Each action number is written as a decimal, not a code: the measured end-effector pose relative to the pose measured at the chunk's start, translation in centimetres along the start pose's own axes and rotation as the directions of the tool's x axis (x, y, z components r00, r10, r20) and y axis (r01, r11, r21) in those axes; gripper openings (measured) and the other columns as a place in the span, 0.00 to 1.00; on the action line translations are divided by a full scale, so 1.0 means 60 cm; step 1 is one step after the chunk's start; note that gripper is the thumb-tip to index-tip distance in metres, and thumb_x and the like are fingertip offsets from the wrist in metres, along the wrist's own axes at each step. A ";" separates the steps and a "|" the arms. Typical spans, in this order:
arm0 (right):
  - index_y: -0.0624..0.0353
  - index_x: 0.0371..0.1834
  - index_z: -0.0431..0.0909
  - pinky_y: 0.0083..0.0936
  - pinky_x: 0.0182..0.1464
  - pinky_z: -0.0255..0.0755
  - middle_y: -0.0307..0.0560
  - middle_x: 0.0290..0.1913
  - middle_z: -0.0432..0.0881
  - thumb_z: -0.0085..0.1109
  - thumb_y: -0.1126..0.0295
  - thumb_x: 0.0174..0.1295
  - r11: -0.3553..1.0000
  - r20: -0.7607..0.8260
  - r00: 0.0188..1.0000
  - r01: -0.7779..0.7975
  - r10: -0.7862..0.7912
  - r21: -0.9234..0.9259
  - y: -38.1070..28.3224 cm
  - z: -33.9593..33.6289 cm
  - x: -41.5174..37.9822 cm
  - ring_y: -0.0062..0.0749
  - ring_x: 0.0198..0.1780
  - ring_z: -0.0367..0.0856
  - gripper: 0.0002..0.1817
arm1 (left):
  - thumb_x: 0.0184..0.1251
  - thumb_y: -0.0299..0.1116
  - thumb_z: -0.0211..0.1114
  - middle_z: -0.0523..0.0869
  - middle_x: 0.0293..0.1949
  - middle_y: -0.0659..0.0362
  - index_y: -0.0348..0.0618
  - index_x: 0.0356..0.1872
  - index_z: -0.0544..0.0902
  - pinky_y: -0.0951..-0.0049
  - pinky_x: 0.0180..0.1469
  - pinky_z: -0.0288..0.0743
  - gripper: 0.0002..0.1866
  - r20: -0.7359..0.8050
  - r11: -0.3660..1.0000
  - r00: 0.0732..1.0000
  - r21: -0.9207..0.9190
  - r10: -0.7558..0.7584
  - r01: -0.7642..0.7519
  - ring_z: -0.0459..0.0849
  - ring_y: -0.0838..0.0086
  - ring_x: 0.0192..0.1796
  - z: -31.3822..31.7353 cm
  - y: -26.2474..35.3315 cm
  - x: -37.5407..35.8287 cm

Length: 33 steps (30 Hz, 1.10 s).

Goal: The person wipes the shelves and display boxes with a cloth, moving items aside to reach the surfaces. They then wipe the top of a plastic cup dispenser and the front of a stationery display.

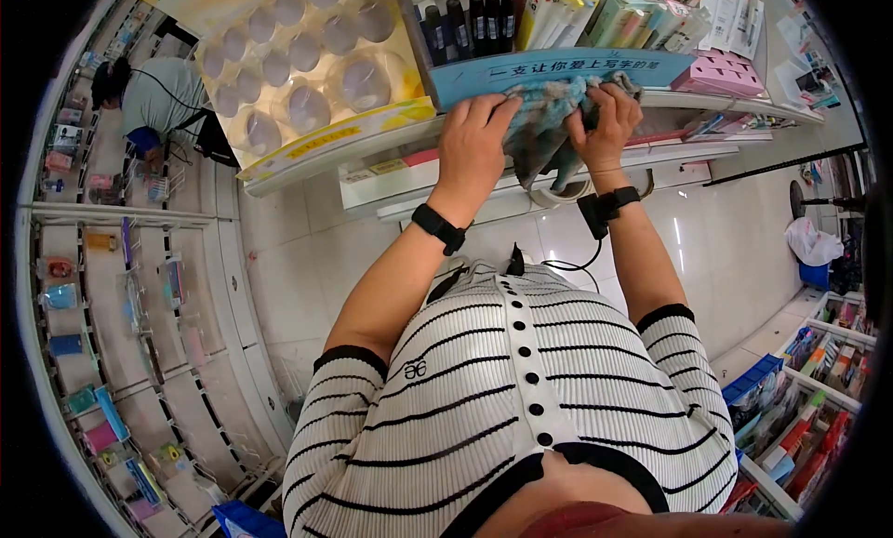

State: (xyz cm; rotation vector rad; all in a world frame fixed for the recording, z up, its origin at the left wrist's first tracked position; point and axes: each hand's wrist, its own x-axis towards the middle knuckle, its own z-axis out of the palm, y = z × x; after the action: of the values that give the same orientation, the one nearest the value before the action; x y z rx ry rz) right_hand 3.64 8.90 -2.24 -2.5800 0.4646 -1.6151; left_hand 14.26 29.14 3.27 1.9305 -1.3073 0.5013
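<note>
A damp-looking, blue-grey cloth (544, 119) is bunched against the front of a blue display box (595, 70) and hangs below the shelf edge. My right hand (605, 129) is closed on the cloth's right part, with fingers bent and the thumb to the left. At the box's lower left front edge, my left hand (476, 147) has its fingers curled over the edge, beside the cloth. Its fingertips partly cover the blue panel. Black pens (474, 26) and other boxed pens stand in the display box behind the panel.
Left of the box is a yellow display tray (409, 110) with round clear cups. A pink box (721, 73) sits at the right. Another person (163, 96) bends at the left shelves (121, 212). Bins of packaged goods (809, 426) stand at lower right.
</note>
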 end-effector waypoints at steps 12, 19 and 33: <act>0.48 0.50 0.78 0.43 0.62 0.56 0.41 0.54 0.76 0.68 0.60 0.50 1.000 0.000 1.000 0.010 -0.010 -0.020 0.004 0.001 -0.003 0.42 0.58 0.69 0.22 | 0.53 0.15 0.61 0.81 0.48 0.58 0.48 0.54 0.84 0.61 0.54 0.74 0.25 0.021 1.000 1.000 0.016 -0.002 0.002 0.78 0.58 0.51 0.002 0.000 -0.002; 0.49 0.49 0.78 0.43 0.62 0.57 0.42 0.54 0.76 0.68 0.61 0.50 1.000 0.013 1.000 0.009 -0.009 -0.026 0.004 0.000 -0.002 0.42 0.57 0.70 0.22 | 0.53 0.15 0.61 0.81 0.49 0.57 0.48 0.55 0.83 0.60 0.55 0.73 0.26 0.032 1.000 0.999 0.008 -0.006 0.006 0.78 0.57 0.51 0.003 -0.001 -0.002; 0.48 0.48 0.79 0.41 0.61 0.57 0.41 0.53 0.76 0.69 0.61 0.49 0.999 0.002 1.000 0.010 -0.010 -0.034 0.002 -0.001 0.000 0.41 0.56 0.70 0.21 | 0.52 0.17 0.62 0.81 0.49 0.56 0.47 0.54 0.83 0.60 0.55 0.74 0.25 0.023 1.000 1.000 0.008 0.000 0.000 0.77 0.57 0.51 0.000 0.003 -0.002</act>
State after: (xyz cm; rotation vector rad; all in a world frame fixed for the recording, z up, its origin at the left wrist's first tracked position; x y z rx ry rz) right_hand 3.57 8.81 -2.23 -2.6124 0.4841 -1.6221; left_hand 14.04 29.14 3.27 1.9483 -1.3214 0.4868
